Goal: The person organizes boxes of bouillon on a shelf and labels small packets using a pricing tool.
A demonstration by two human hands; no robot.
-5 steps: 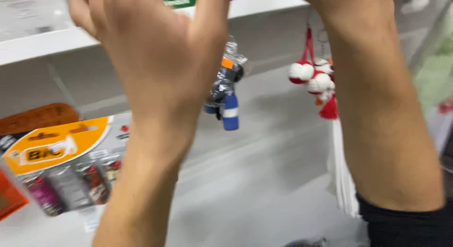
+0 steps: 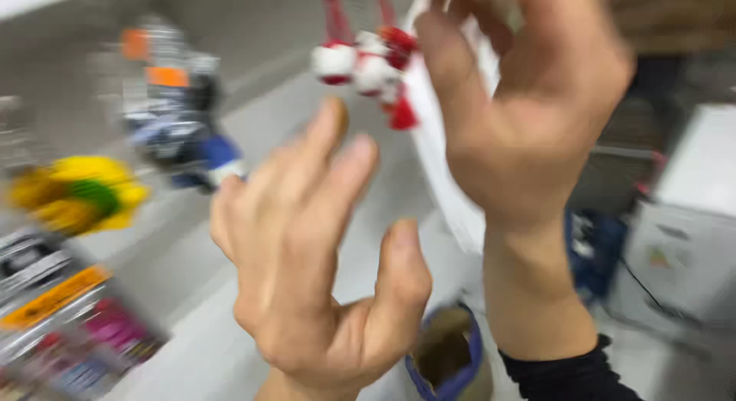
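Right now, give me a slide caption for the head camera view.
Two bare, empty hands, left hand and right hand, raised before hanging red-and-white pompom ornaments.

Left hand (image 2: 307,271) open; right hand (image 2: 529,110) near red-white pompoms (image 2: 368,67).

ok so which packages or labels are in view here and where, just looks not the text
Blister pack: bottom left, flat, orange-yellow header strip, pink and dark items under clear plastic, blurred.
Hanging pack: upper left, left of the left hand, orange tabs on top, grey and blue below.
Yellow item: far left, yellow with a green patch; too blurred to tell if packaged.
White box: right edge, small coloured label on its front.
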